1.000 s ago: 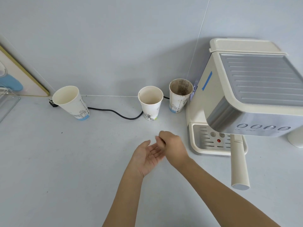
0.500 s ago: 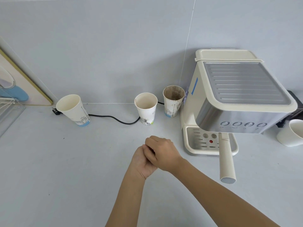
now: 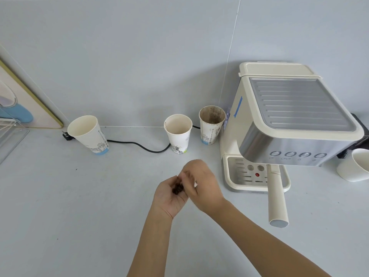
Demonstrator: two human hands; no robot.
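A small pile of dark brown beans (image 3: 177, 189) is seen in the middle of the frame. They are little and round, and a bit blurred. The pile is held in the left hand (image 3: 168, 200), which is turned palm up and cupped. The right hand (image 3: 205, 184) is bent over it from the right, with its fingertips (image 3: 187, 176) down at the pile. Whether a bean is pinched cannot be told. Half a second ago the left palm was covered by the right hand, and no beans could be seen. Now the palm is uncovered.
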